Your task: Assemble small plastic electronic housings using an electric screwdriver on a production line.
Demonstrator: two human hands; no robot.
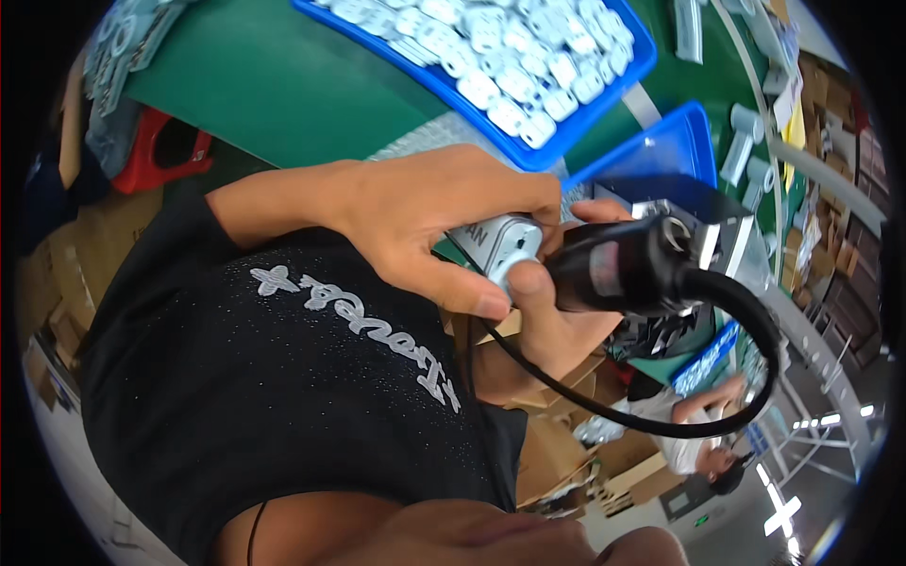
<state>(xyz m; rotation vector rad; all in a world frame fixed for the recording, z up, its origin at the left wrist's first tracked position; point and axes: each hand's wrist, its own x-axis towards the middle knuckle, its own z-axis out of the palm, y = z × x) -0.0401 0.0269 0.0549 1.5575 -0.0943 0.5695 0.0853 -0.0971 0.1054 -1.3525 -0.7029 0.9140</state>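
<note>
My left hand comes in from the left and is closed around a pale grey housing with dark lettering on its side. Small dark holes show on its rounded, bluish-white end. My left thumb presses along the lower edge. From below, my right hand meets it, with its thumb tip on the bluish-white end. Right fingers wrap behind a black cylindrical tool, whose left end sits close to the housing. A thick black cable loops from the tool. Its working tip is hidden by my fingers.
Beyond my hands, a blue bin full of white plastic parts stands on the green table. A second blue bin is beside it. White cylindrical parts lie farther right. A red stool and a person in white are nearby.
</note>
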